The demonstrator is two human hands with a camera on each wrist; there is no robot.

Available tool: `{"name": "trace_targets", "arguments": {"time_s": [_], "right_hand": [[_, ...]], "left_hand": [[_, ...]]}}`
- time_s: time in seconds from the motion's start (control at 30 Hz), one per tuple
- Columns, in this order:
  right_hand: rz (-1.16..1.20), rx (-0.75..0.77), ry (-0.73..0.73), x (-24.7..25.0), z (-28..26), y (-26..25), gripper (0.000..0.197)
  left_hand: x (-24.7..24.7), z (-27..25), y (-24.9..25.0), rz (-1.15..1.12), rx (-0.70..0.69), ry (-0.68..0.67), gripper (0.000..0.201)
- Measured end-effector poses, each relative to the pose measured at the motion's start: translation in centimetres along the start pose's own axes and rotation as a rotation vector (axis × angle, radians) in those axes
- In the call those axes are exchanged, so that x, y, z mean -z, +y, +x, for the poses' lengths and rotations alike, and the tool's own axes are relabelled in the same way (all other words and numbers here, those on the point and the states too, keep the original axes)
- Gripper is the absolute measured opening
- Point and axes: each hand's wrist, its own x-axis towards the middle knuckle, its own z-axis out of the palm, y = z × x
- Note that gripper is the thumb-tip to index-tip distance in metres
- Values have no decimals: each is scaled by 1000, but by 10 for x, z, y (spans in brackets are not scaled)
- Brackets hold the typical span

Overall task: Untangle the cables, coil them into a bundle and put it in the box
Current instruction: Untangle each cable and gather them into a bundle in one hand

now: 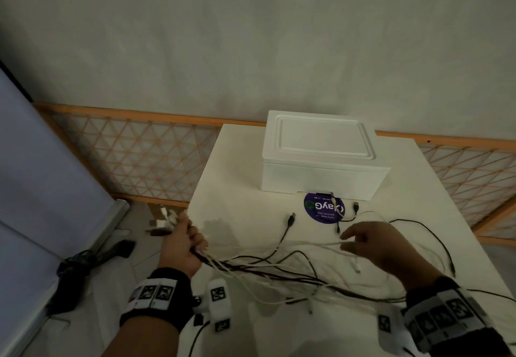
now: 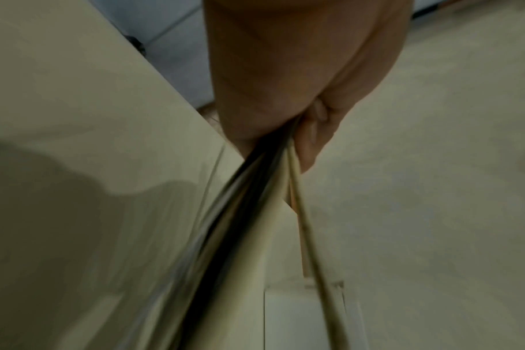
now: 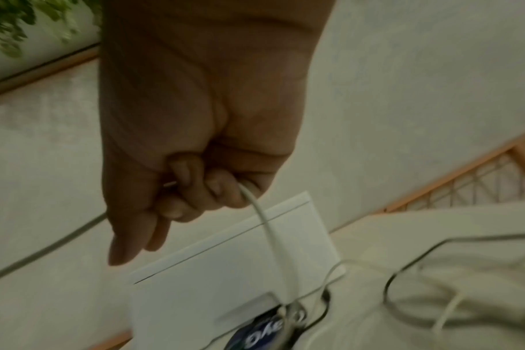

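My left hand (image 1: 183, 245) grips the cables (image 1: 268, 270) bunched left of the box (image 1: 321, 158); my right hand (image 1: 371, 245) pinches one white cable (image 3: 264, 217) before it.

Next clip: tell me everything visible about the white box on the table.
The white box is rectangular, matte, and looks like foam or plastic. Its lid is on, with a raised stepped panel on top and a thin seam to the base. A shallow notch shows in the lower front edge. It stands upright at the far side of the white table, behind a round purple sticker. Neither hand touches it; whether the nearest cable ends touch its front is unclear.
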Motion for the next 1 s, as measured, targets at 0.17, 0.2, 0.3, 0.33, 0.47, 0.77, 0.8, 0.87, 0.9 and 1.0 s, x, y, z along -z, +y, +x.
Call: {"name": "trace_targets", "arguments": {"time_s": [0.17,0.2,0.3,0.33,0.47,0.77,0.8,0.87,0.9,1.0], "right_hand": [[-39,-226,374,52,-22,65,25],[-62,-249,386,58,-26,70,22],[-191,-230,268,51,-23,69,13],[-229,-208,191,43,-19,66,24],[-260,-146,-316,10,-10,39,70],[-7,471,-349,-50,-4,-109,94],[24,478,-406,-57,-2,-115,75],[41,424,-479,-64,-2,-112,45],[31,390,-458,-64,-3,-105,37],[-26,337,-360,-63,-10,-81,34]], "left_hand": [[43,19,21,30,-27,104,42],[46,20,21,30,-24,99,42],[41,20,11,74,-10,59,42],[35,17,6,85,-3,34,41],[7,1,0,115,5,-57,38],[-79,-73,-18,182,163,-415,41],[-85,-76,-18,220,148,-439,42],[-86,-74,-11,237,124,-433,44],[-81,-70,-6,213,122,-402,45],[-57,-54,1,116,134,-289,44]]}}
